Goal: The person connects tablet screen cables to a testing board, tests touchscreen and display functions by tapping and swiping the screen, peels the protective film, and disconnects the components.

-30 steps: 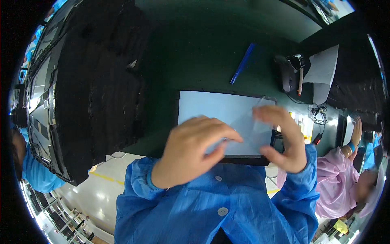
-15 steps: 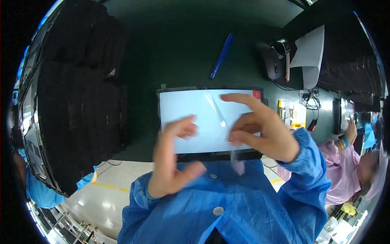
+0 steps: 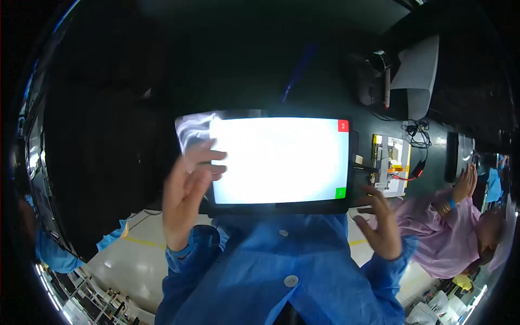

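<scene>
In front of me lies a flat display panel (image 3: 279, 162) with a black frame, its screen lit bright white. A red square sits at its upper right corner and a green one at its lower right. My left hand (image 3: 187, 189) is over the panel's left edge, fingers stretched toward the screen and somewhat blurred. Just above those fingers a crumpled clear film (image 3: 195, 127) covers the upper left corner; I cannot tell if they touch it. Beside the lower right corner my right hand (image 3: 382, 225) hovers with its fingers apart, holding nothing visible.
Right of the panel lies an opened electronic assembly (image 3: 391, 165) with wires. Beyond it are coiled black cables (image 3: 417, 132), a white paper (image 3: 417, 70) and a dark mouse (image 3: 368, 89). A blue pen (image 3: 298, 73) lies on the dark table. A person in pink (image 3: 433, 227) works at right.
The screen has grown brighter, and a green square now shows. My left hand moved left; my right hand withdrew down and right off the screen. Clear film now shows at the upper left corner.
</scene>
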`<state>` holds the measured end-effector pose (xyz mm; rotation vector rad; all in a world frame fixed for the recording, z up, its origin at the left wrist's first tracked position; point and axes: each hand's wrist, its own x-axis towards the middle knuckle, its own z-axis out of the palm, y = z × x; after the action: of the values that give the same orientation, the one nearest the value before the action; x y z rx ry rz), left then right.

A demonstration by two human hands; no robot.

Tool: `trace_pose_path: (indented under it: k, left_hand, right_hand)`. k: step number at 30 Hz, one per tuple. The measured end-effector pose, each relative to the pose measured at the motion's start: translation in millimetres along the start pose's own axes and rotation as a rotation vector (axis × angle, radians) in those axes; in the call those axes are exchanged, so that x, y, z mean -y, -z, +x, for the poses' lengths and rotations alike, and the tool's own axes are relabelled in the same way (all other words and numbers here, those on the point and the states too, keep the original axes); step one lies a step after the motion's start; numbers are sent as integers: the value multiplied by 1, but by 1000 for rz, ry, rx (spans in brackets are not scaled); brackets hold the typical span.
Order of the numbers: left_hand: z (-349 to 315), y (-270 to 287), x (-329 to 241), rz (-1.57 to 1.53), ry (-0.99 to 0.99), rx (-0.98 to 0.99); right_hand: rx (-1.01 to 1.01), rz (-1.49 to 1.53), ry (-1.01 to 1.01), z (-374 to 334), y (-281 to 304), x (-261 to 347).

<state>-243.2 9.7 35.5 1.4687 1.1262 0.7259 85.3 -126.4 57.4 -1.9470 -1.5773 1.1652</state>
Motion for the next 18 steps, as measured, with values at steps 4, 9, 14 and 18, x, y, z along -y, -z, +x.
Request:
trace_pose_path:
  k: [4,9,14,18]
  left_hand:
    - [19,-36,-7,-160,-148,320]
    - [22,-92,3,830,-289,141]
    - [23,-79,0,840,-234,384]
    - [42,-63,9,986,-332,-150]
  right_hand:
    - [-78,331,71,-8,-32,-33]
    - [-231,249,86,-4,-50,-19]
    - [-365,238,104,4,-61,-27]
    - [-457,156,171,9,-69,-25]
